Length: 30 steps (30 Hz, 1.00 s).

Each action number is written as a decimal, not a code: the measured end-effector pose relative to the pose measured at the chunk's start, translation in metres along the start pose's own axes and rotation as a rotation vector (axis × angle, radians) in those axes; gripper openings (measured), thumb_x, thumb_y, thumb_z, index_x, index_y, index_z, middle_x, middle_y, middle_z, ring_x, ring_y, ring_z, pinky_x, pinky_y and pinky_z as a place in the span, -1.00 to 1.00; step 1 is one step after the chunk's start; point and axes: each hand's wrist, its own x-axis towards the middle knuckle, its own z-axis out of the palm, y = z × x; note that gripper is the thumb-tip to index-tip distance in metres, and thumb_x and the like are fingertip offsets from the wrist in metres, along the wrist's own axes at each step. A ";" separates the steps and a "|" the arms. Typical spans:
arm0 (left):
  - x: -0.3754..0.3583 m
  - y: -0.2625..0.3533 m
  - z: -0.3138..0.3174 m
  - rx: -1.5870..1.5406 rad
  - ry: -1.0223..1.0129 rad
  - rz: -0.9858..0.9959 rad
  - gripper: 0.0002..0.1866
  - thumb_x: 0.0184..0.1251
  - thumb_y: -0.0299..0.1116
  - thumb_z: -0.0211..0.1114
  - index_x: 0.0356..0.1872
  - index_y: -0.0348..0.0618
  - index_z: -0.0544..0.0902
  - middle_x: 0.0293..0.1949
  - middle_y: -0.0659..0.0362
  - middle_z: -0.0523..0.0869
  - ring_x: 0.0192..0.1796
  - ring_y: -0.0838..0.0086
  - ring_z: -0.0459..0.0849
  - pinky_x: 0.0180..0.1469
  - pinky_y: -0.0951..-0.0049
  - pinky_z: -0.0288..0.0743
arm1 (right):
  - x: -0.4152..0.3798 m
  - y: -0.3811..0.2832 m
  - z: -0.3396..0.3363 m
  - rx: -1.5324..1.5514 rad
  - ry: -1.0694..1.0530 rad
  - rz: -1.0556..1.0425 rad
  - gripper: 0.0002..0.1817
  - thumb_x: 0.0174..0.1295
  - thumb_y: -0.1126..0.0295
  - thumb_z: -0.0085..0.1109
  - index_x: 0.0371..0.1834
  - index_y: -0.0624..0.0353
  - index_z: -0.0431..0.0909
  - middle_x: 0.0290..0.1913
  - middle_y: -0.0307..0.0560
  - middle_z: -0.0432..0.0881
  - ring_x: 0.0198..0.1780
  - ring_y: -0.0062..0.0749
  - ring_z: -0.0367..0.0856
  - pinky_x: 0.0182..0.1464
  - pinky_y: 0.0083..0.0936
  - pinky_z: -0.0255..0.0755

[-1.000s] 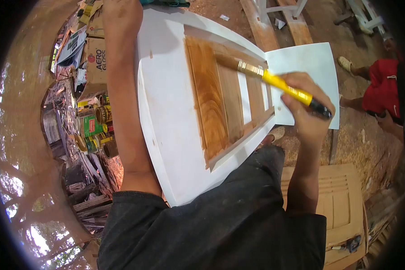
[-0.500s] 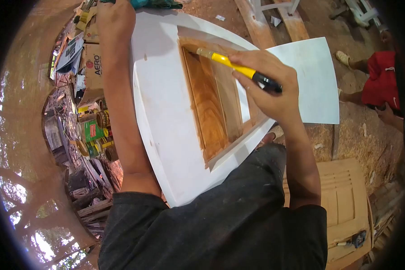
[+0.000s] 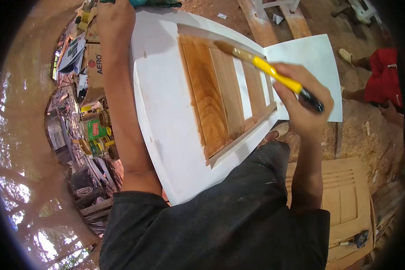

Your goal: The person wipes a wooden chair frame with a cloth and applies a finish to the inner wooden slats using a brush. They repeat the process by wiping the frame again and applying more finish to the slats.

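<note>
My right hand is closed around the yellow and black handle of a paintbrush. The brush's bristle end is at the far part of a wooden panel set inside a white frame. The panel's left strip is a glossy, darker brown; the strip beside it is paler, with white gaps further right. My left hand is at the frame's far left corner, next to a teal cloth. Its fingers run past the top edge of the view, so their grip is hidden.
A white sheet lies right of the frame. A carved wooden door lies at the lower right. A person in red shorts is at the far right. Cans and a cardboard box stand at left.
My right hand has moved right with the paintbrush, and the bristle end has shifted right from the darker strip toward the paler one. My left hand has stayed in place.
</note>
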 end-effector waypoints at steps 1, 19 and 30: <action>0.000 0.000 0.000 -0.005 -0.015 0.000 -0.56 0.43 -0.06 0.18 -0.05 -0.31 0.64 -0.17 -0.04 0.73 -0.07 0.22 0.65 0.05 0.28 0.43 | 0.009 0.008 0.007 -0.010 0.015 -0.020 -0.71 0.06 0.66 0.34 -0.10 0.32 0.70 -0.15 0.00 0.75 -0.14 -0.40 0.71 -0.05 -0.56 0.54; -0.003 0.009 -0.002 0.073 -0.020 -0.072 -0.50 0.42 -0.04 0.14 -0.05 -0.38 0.66 -0.19 -0.15 0.73 -0.07 0.08 0.66 0.05 0.25 0.43 | -0.023 0.027 -0.028 0.238 -0.290 0.048 -0.70 -0.01 0.68 0.37 -0.15 0.32 0.71 -0.13 0.02 0.75 -0.08 -0.31 0.72 0.02 -0.48 0.55; 0.000 0.002 0.004 0.002 0.004 0.034 -0.54 0.43 -0.08 0.15 0.02 -0.34 0.65 -0.11 -0.07 0.73 -0.02 0.22 0.66 0.09 0.31 0.42 | 0.002 0.055 0.033 0.111 -0.128 0.048 -0.70 0.01 0.62 0.40 -0.12 0.26 0.72 -0.13 -0.12 0.77 -0.10 -0.42 0.72 0.01 -0.56 0.55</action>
